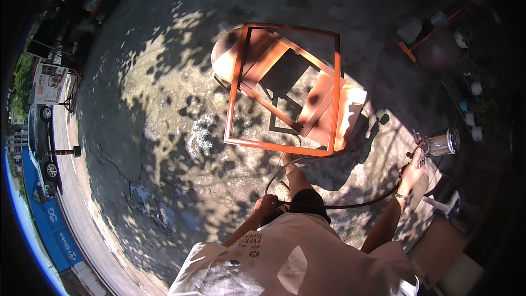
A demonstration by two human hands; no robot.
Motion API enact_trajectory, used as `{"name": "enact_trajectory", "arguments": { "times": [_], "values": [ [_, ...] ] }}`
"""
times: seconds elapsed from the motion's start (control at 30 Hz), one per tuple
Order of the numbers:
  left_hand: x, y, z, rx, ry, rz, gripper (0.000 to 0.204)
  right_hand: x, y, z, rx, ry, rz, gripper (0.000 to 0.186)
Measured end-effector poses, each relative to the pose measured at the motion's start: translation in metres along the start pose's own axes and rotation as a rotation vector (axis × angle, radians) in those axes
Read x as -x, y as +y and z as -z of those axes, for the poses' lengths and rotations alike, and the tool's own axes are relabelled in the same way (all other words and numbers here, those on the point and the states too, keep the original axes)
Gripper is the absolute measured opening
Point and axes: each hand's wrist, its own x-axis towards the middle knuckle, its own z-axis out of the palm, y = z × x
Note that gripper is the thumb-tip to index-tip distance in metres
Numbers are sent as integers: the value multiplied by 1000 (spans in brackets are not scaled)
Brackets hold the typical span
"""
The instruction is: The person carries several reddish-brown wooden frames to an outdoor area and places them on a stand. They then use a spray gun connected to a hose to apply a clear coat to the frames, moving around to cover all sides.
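Note:
My right hand point(413, 173), out to the right, is closed around the handle of a spray gun point(441, 144) with a shiny metal cup. A dark red hose point(359, 204) runs from the gun across my front to my left hand point(266, 204), whose fingers are wrapped round it near my hip. Ahead of me a large reddish-brown rectangular frame point(279, 147) lies raised above the ground. Beneath it are a smaller tilted frame point(272, 106), a brown board point(344, 112) and a rounded pale-and-brown object point(223, 57). Neither hand touches the frames.
Cracked concrete ground point(159, 153) is dappled with sun and shade. The hose loops by my feet. At right stand a white plastic piece of furniture point(446, 204), an orange-red bar point(406, 51) and several pots. A dark car point(43, 137) and a blue wall point(41, 214) are far left.

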Motion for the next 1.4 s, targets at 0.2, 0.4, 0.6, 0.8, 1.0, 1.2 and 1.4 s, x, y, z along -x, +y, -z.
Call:
{"name": "enact_trajectory", "arguments": {
  "times": [0.2, 0.4, 0.6, 0.8, 1.0, 1.2, 1.4],
  "values": [
    [57, 26, -40, -83, 83, 14, 35, 47, -34, 101, -56, 53, 8, 54],
    [73, 50, -88, -85, 45, 66, 30, 30, -55, 167, -146, 65, 214, 45],
    [26, 126, -122, -126, 40, 14, 30, -47, -46, 242, -16, 128, 286, 37],
    [-65, 275, -191, -86, 74, -90, 31, -178, 15, 357, -77, 160, 198, 32],
    [-161, 457, -238, 13, 184, -273, 32, -302, 30, 460, 46, 259, 319, 35],
    [-263, 583, -251, 30, 117, -236, 33, -402, 58, 488, 105, 553, 318, 46],
    [-363, 641, -263, 99, 284, -439, 29, -496, 21, 434, 188, 595, 138, 41]
  ]
}}
